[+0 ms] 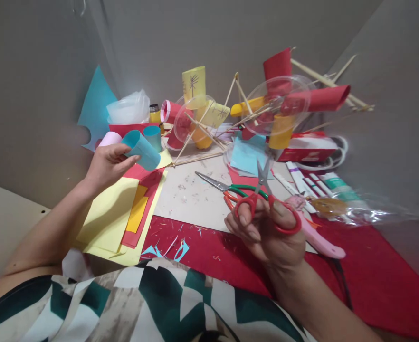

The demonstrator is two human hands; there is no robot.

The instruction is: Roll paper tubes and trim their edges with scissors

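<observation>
My left hand (111,164) is closed on a blue paper tube (143,151), its fingers at the open end and the tube tilted. Just behind it stands a second blue tube (153,137), and a pale pink roll (110,138) shows behind my knuckles. In my right hand (277,232) are scissors (262,175) with red handles, thumb and finger through the loops. The blades point up and stand slightly apart, with nothing between them. Beyond them, scissors with green and orange handles (243,189) lie on the white board.
Yellow paper sheets (104,218) lie at left, blue scraps (183,250) on the red cloth (384,275). Stick frames with paper-tube wheels (195,118) (284,102) stand at the back. Markers (304,183) and a pink glue gun (321,237) lie at right.
</observation>
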